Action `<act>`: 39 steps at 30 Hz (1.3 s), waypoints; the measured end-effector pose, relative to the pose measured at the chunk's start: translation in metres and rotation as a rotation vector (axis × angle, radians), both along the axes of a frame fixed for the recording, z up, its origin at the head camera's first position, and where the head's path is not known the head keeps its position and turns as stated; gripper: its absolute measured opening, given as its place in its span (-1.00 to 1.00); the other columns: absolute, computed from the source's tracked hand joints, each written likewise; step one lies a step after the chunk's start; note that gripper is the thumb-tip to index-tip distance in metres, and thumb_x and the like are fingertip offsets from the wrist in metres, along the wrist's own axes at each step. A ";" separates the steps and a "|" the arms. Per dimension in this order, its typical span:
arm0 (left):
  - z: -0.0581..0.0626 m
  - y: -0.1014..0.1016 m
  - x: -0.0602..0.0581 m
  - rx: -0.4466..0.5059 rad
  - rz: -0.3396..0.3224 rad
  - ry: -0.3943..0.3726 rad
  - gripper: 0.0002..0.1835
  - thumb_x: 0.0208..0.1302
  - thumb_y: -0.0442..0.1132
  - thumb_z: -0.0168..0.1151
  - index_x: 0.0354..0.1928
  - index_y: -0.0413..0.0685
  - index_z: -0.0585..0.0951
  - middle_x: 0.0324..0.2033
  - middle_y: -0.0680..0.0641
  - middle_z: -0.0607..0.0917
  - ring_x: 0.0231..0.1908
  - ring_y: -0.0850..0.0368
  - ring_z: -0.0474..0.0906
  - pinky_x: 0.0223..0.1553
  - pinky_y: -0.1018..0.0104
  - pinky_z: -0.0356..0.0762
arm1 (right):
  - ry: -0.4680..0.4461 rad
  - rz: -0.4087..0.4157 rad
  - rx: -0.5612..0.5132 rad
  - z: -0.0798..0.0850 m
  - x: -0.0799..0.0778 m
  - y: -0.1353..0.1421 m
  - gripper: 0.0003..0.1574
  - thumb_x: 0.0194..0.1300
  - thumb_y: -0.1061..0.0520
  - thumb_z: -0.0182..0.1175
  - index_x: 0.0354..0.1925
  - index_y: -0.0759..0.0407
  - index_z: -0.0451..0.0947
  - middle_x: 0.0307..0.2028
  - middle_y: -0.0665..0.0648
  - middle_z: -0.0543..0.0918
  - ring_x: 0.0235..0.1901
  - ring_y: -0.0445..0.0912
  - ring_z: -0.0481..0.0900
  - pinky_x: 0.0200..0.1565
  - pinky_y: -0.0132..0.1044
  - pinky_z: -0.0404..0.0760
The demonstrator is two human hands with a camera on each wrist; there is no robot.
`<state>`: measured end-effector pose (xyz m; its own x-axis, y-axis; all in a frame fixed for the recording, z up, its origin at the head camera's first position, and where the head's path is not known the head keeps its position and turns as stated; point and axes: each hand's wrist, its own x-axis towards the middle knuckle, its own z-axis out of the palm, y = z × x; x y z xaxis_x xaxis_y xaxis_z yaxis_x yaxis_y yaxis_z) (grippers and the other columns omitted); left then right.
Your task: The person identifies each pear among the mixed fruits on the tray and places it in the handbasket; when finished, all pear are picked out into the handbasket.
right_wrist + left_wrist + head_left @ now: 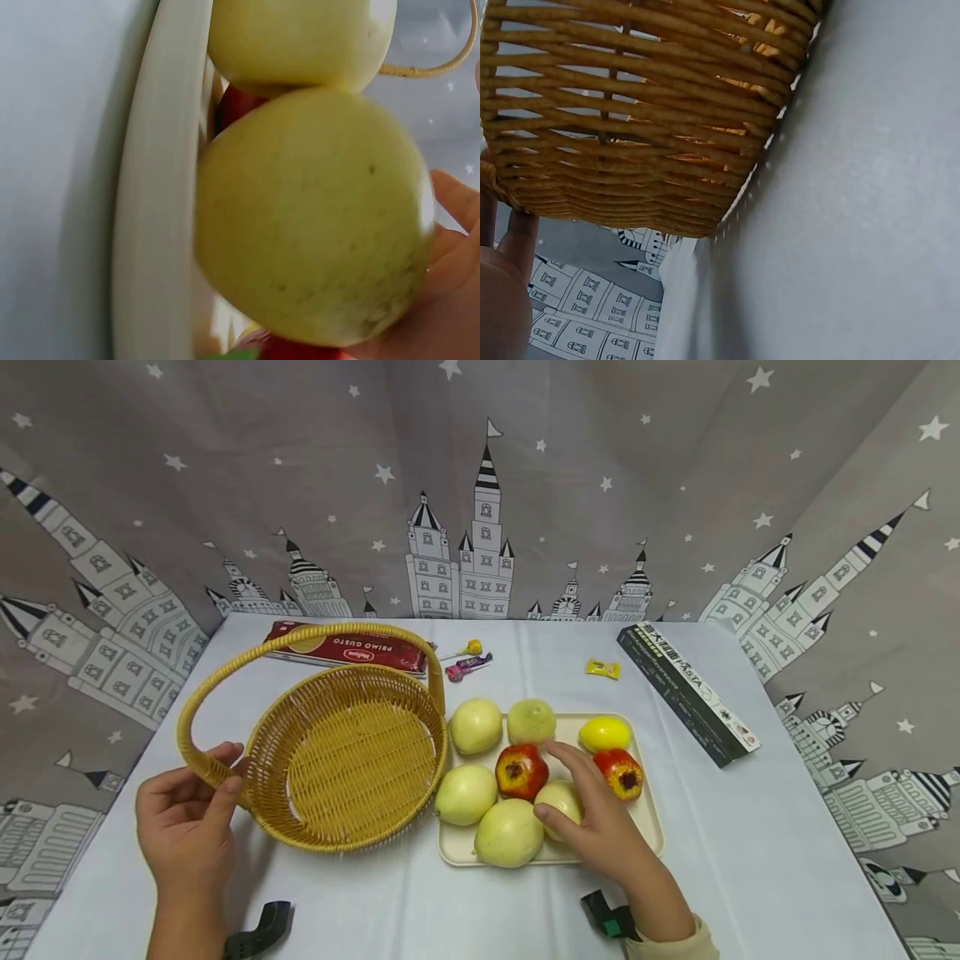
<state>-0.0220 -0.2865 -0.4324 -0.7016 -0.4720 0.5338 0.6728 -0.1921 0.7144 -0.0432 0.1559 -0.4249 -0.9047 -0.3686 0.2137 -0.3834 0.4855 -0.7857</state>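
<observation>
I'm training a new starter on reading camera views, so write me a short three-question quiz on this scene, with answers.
1. Multiple choice: what does the left hand grip?
A) a lollipop
B) the basket's handle
C) the long black box

2. True or false: the yellow lemon lies on the tray.

3. Count: how many red fruits show in the head view?

Key:
1. B
2. True
3. Two
</observation>
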 end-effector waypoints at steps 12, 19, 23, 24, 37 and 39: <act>-0.008 -0.006 -0.004 -0.102 -0.028 0.058 -0.45 0.00 -0.81 0.17 0.07 -0.57 0.24 -0.09 -0.51 0.56 -0.11 -0.17 0.64 0.02 0.20 0.62 | -0.046 -0.092 0.060 -0.013 -0.005 0.000 -0.08 0.17 -0.23 0.34 0.41 -0.16 0.19 0.33 -0.08 0.31 0.24 0.00 0.39 0.24 0.12 0.42; -0.008 -0.006 -0.001 -0.128 -0.027 0.042 -0.45 0.02 -0.81 0.16 0.08 -0.57 0.23 -0.08 -0.49 0.57 -0.11 -0.14 0.64 0.02 0.23 0.62 | -0.094 -0.180 0.210 -0.024 -0.005 0.000 -0.09 0.16 -0.41 0.23 0.37 -0.15 0.25 0.26 -0.10 0.36 0.19 -0.09 0.43 0.23 0.06 0.45; -0.006 -0.005 0.000 -0.141 -0.015 0.031 -0.44 0.03 -0.80 0.16 0.08 -0.57 0.23 -0.08 -0.47 0.57 -0.11 -0.13 0.64 0.03 0.24 0.61 | -0.088 -0.190 0.204 -0.025 -0.006 -0.001 -0.14 0.18 -0.41 0.21 0.34 -0.12 0.31 0.20 -0.06 0.43 0.19 -0.08 0.43 0.24 0.06 0.44; -0.005 -0.005 0.000 -0.140 -0.016 0.034 -0.44 0.02 -0.80 0.16 0.08 -0.57 0.23 -0.08 -0.47 0.57 -0.11 -0.13 0.64 0.03 0.24 0.61 | -0.091 -0.191 0.201 -0.025 -0.006 -0.001 -0.14 0.17 -0.42 0.21 0.32 -0.11 0.33 0.18 -0.07 0.45 0.17 -0.09 0.44 0.23 0.04 0.45; -0.004 -0.006 -0.001 -0.140 -0.015 0.052 -0.45 0.02 -0.81 0.16 0.07 -0.58 0.22 -0.08 -0.46 0.57 -0.12 -0.13 0.64 0.00 0.27 0.63 | -0.062 -0.253 0.040 -0.010 -0.008 -0.002 -0.49 0.07 -0.24 0.41 -0.06 -0.13 0.54 -0.06 -0.13 0.56 -0.05 -0.14 0.51 0.04 -0.08 0.53; -0.005 -0.006 -0.001 -0.128 -0.024 0.064 -0.45 0.01 -0.81 0.16 0.07 -0.58 0.23 -0.09 -0.46 0.57 -0.13 -0.13 0.64 0.00 0.27 0.63 | -0.011 -0.237 -0.032 0.000 -0.008 -0.007 -0.52 0.07 -0.15 0.45 -0.06 -0.11 0.56 -0.06 -0.13 0.57 -0.09 -0.15 0.51 -0.03 -0.10 0.55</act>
<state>-0.0235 -0.2921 -0.4375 -0.6746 -0.3807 0.6324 0.7139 -0.1186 0.6901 -0.0511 0.1492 -0.4251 -0.9674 -0.1392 0.2116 -0.2533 0.5356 -0.8056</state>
